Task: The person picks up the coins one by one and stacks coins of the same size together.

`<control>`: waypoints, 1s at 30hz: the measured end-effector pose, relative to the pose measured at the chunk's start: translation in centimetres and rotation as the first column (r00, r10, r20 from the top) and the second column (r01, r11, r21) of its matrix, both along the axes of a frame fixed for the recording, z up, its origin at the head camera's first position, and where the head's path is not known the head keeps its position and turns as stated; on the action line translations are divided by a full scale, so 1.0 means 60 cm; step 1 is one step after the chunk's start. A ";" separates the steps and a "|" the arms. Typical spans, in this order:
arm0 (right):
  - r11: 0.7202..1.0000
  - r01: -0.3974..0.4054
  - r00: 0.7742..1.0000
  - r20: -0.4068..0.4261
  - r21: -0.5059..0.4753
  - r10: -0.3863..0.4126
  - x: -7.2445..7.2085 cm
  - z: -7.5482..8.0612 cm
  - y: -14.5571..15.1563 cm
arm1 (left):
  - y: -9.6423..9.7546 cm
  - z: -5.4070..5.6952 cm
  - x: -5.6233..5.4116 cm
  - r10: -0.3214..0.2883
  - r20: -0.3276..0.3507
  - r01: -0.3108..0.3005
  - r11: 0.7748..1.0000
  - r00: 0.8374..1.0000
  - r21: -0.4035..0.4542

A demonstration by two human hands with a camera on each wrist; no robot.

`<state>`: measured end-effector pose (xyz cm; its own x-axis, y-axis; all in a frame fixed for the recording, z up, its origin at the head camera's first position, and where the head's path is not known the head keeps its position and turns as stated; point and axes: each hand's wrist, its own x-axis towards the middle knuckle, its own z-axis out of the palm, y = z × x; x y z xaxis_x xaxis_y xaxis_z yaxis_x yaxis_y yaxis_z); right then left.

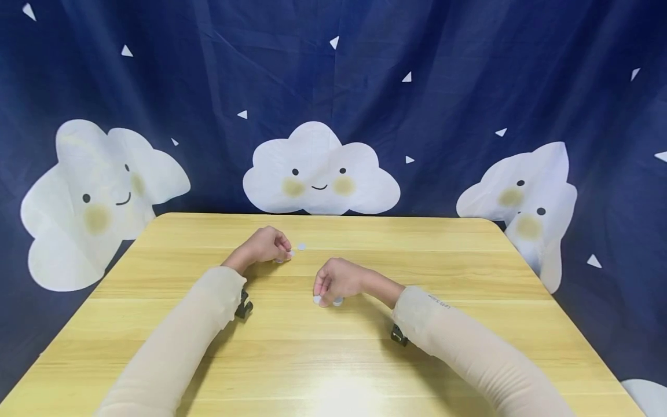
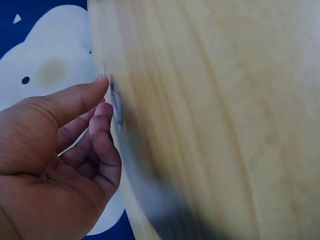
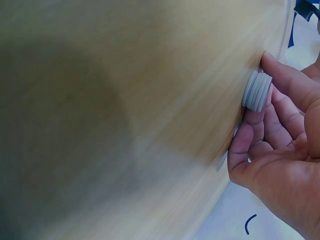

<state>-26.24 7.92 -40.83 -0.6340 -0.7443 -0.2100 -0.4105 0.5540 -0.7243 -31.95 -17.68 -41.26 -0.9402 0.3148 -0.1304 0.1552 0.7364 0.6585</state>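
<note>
My left hand (image 1: 266,244) reaches low over the far part of the table, its thumb and fingertips pinching a small pale disc (image 1: 290,253). Another disc (image 1: 279,260) lies beneath that hand, and a third disc (image 1: 301,247) lies flat just beyond the fingertips. Nearer, my right hand (image 1: 341,281) holds a short stack of several grey-white discs (image 3: 257,91) between thumb and finger, low at the table surface. A further disc (image 1: 338,301) lies on the table beside the right hand, partly covered by its fingers in the right wrist view.
The light wooden table (image 1: 292,353) spreads around both hands. Behind it hangs a dark blue curtain (image 1: 443,35) with white clouds. Each wrist carries a small black bracket (image 1: 243,305) under a pale sleeve (image 1: 177,336).
</note>
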 end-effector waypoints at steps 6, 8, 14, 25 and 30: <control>1.000 0.002 1.000 0.004 0.001 -0.002 0.001 0.002 0.001 | 0.006 -0.003 -0.007 0.015 0.033 -0.015 1.000 0.999 -0.009; 1.000 0.002 1.000 0.005 -0.002 -0.002 0.002 0.003 0.001 | 0.007 -0.004 -0.010 0.007 0.032 -0.006 1.000 0.999 -0.015; 1.000 0.002 1.000 0.010 0.002 -0.002 0.001 0.002 0.000 | 0.007 -0.008 -0.018 -0.019 0.054 0.020 1.000 0.998 -0.019; 1.000 0.008 1.000 0.002 0.016 -0.008 0.002 0.003 -0.002 | 0.005 -0.004 -0.015 -0.043 0.040 0.041 0.999 0.998 0.030; 1.000 0.006 1.000 -0.004 0.009 -0.006 0.002 0.001 -0.001 | 0.001 -0.008 -0.015 -0.033 0.049 0.027 0.992 0.998 0.124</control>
<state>-26.12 7.85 -40.75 -0.6391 -0.7385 -0.2148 -0.4097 0.5632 -0.7176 -32.85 -17.63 -41.76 -0.9230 0.3597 -0.1364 0.1401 0.6445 0.7517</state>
